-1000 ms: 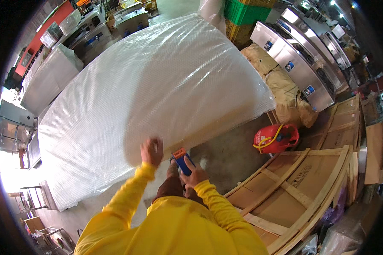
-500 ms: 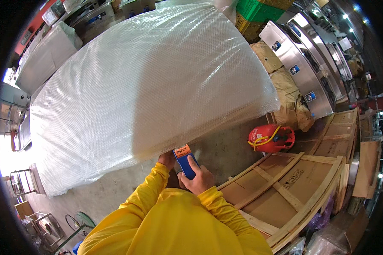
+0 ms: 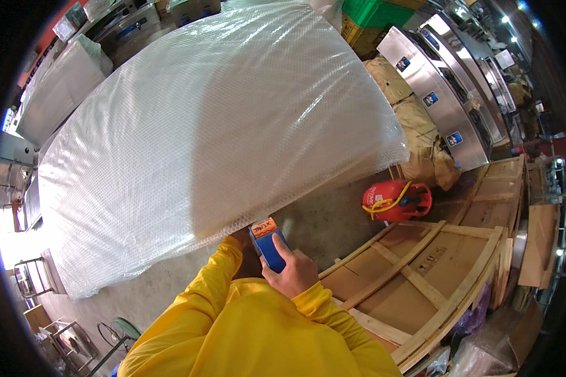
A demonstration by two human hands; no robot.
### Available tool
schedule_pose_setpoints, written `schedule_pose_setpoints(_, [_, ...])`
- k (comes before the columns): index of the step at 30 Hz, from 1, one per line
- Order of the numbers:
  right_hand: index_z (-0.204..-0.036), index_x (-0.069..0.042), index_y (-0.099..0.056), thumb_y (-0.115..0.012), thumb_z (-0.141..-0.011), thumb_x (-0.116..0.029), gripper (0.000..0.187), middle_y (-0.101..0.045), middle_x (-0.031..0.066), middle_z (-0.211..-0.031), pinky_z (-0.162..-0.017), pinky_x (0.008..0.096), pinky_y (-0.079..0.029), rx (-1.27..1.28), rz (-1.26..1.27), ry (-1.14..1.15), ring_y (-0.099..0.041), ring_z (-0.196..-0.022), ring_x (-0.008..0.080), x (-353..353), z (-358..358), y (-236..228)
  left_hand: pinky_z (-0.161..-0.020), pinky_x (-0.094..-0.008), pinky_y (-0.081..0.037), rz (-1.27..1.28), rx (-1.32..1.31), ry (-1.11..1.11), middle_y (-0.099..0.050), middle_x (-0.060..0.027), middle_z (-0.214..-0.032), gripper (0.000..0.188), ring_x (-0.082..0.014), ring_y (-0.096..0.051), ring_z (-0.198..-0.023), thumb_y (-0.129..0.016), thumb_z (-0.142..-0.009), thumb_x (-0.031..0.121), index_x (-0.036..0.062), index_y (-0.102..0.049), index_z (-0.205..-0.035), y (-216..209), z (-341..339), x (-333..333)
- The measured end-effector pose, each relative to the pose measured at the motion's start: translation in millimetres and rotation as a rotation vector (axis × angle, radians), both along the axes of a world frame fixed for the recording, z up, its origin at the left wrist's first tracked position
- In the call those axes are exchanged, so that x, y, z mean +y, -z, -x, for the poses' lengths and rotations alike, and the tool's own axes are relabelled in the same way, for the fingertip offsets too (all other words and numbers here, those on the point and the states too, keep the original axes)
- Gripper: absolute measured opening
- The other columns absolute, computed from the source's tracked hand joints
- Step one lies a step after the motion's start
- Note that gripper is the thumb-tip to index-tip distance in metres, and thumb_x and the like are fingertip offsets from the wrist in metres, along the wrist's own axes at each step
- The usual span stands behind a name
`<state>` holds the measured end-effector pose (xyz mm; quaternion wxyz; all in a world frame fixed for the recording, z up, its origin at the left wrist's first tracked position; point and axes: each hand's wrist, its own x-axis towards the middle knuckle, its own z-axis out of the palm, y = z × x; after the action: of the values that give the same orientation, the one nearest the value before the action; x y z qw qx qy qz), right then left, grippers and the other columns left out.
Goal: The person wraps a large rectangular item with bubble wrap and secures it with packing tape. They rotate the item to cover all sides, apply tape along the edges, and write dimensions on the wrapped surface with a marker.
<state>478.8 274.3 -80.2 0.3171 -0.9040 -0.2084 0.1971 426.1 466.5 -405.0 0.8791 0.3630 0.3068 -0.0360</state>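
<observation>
My right hand (image 3: 297, 274) is wrapped round a blue, box-shaped thing with an orange printed end (image 3: 270, 250); its exact kind I cannot make out. The thumb lies along its upper face. The orange end points away from me, close to the near edge of a large flat item covered in bubble wrap (image 3: 233, 113). My left hand (image 3: 240, 236) is just left of the blue thing, at that wrapped edge. Its fingers are hidden under the wrap and behind the blue thing, so whether they grip anything does not show.
On the floor to the right stands a red gas cylinder (image 3: 393, 199) with a yellow hose. Nearer me is a wood-framed crate (image 3: 421, 270). Steel appliances (image 3: 437, 94) and tan wrapped bundles (image 3: 415, 129) line the far right. A coiled hose (image 3: 124, 330) lies at lower left.
The view has shifted slightly. My left hand has slipped farther under the wrap's edge, and its fingers show less. The right hand keeps hold of the blue box-shaped thing.
</observation>
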Motion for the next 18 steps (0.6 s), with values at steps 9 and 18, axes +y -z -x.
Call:
schedule_pose_setpoints(9, [-0.141, -0.006, -0.057, -0.075, -0.082, -0.040, 0.070, -0.067, 0.0263, -0.077, -0.067, 0.0470, -0.058, 0.001, 0.052, -0.002, -0.071, -0.072, 0.0402, 0, 0, -13, -0.109, -0.0472, -0.046, 0.226, -0.251, 0.020, -0.060, -0.0148, -0.138, 0.051, -0.0307, -0.057, -0.127, -0.058, -0.099, 0.039, 0.0055, -0.056, -0.136, -27, -11, -5])
schedule_pose_setpoints(18, [-0.142, -0.007, -0.056, -0.076, -0.081, -0.040, 0.072, -0.068, 0.0265, -0.080, -0.069, 0.0473, -0.058, 0.010, 0.060, 0.003, -0.071, -0.074, 0.0402, 1, 0, -2, -0.111, -0.0498, -0.044, 0.653, -0.316, -0.044, -0.059, -0.0166, -0.140, 0.061, -0.0333, -0.056, -0.129, -0.062, -0.093, 0.048, 0.0054, -0.056, -0.137, -52, 10, -22])
